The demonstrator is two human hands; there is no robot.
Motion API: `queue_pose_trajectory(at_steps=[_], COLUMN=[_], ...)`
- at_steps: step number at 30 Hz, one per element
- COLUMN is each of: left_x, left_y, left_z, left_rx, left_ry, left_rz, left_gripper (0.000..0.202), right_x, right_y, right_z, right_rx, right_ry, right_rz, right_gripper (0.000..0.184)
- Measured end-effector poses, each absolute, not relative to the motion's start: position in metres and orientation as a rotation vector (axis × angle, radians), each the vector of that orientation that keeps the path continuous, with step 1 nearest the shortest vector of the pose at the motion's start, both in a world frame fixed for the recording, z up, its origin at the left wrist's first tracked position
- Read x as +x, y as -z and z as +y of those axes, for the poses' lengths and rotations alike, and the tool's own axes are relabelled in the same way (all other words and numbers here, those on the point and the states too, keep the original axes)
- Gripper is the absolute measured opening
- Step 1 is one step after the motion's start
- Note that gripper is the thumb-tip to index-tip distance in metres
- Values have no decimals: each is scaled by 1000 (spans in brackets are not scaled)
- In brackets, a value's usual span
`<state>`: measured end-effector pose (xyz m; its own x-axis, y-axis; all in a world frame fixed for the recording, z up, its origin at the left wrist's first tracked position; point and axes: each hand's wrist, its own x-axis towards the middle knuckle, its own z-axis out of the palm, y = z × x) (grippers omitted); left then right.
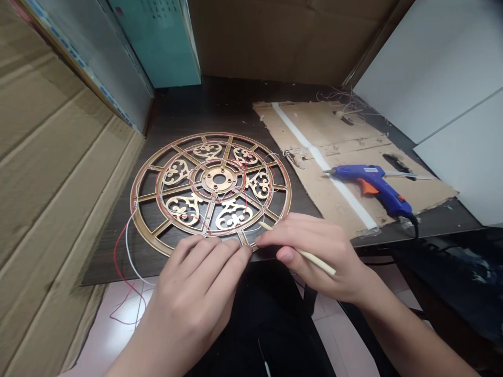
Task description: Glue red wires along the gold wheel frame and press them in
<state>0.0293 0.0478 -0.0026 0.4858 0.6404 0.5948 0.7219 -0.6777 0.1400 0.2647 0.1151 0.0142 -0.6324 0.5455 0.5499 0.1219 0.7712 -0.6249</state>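
A round gold openwork frame (219, 179) with spokes and scroll ornaments lies on the dark table, its near rim at the table's front edge. Thin red and white wires (246, 189) run around its rings. The bent fingers of my left hand (200, 293) are closed over the near rim, covering part of it. My right hand (318, 251) grips a pale thin stick (318, 263), whose tip sits over the frame's near right part. The right index fingertip is at the rim, close to the left fingers.
A blue glue gun (363, 178) with an orange trigger lies on a cardboard sheet (334, 141) to the right. Loose red and white wires (126, 246) hang off the front edge at left. Cardboard (51, 173) stands along the left side, and a teal box (161, 42) stands behind.
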Motion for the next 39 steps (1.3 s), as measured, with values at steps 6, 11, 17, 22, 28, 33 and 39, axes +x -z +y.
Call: queue_pose_trajectory(at_steps=[6, 11, 17, 22, 28, 33, 39], left_x=[31, 33, 34, 35, 38, 39, 39], left_y=[2, 3, 2, -2, -4, -2, -1], left_z=[50, 50, 50, 47, 48, 48, 48], left_rx=[-2599, -2590, -2581, -2589, -2599, -2598, -2595], left_ry=[974, 1081, 1119, 1149, 1226, 1241, 1236], left_rz=[-1216, -1289, -1323, -1423, -1478, -1492, -1465], left_gripper=[38, 34, 33, 29, 26, 25, 25], right_x=[263, 262, 260, 259, 258, 255, 253], right_y=[-15, -18, -15, -13, -16, -20, -19], right_z=[115, 114, 111, 109, 107, 101, 96], right_rx=[-515, -514, -504, -494, -534, -590, -593], right_ry=[-711, -700, -762, -731, -716, -769, -712], right_rz=[-2225, -2221, -2240, -2208, -2193, -2166, -2189], right_gripper=[25, 26, 26, 25, 24, 21, 20])
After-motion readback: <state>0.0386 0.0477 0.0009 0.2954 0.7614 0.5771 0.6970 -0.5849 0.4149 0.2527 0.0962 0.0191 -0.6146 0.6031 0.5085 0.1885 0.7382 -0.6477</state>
